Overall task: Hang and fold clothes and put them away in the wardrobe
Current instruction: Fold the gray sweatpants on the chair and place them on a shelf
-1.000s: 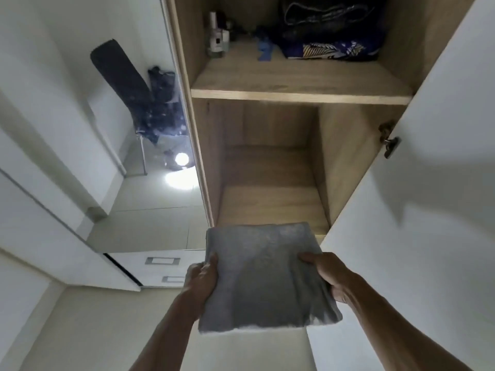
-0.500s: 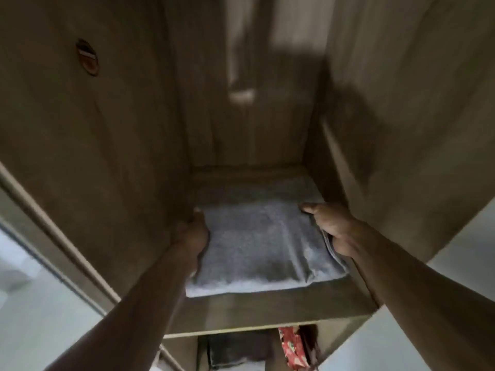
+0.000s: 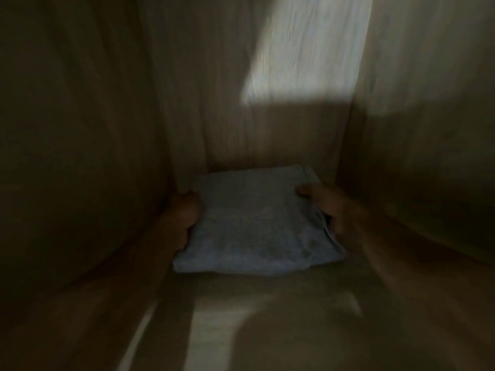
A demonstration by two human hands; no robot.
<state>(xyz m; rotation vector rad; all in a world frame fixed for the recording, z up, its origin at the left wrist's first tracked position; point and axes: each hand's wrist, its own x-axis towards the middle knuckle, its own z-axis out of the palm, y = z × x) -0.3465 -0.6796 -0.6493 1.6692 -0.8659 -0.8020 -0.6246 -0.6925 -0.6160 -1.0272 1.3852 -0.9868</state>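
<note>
The head view is dark and blurred, so small details are hard to read. It looks into a wooden compartment of the wardrobe (image 3: 80,156), with a side wall on the left, a side wall on the right and a back panel in the middle. A pale patch of light (image 3: 308,54) falls on the upper part of the back panel.

A folded grey cloth (image 3: 257,223) lies flat on the shelf (image 3: 267,317) of this compartment, deep inside and close to the back panel. Its far edge is near the back corner; its near edge is a thick fold that faces the camera.

The left hand (image 3: 182,220) is at the left edge of the cloth, between the cloth and the left wall, with the thumb on top of the fabric. The right hand (image 3: 324,207) is at the right edge, with its thumb also lying on top. Both hands seem to hold the cloth by its sides, but the fingers under the fabric are hidden, so I cannot tell how firmly they grip. The two forearms reach in from the lower corners.
</note>
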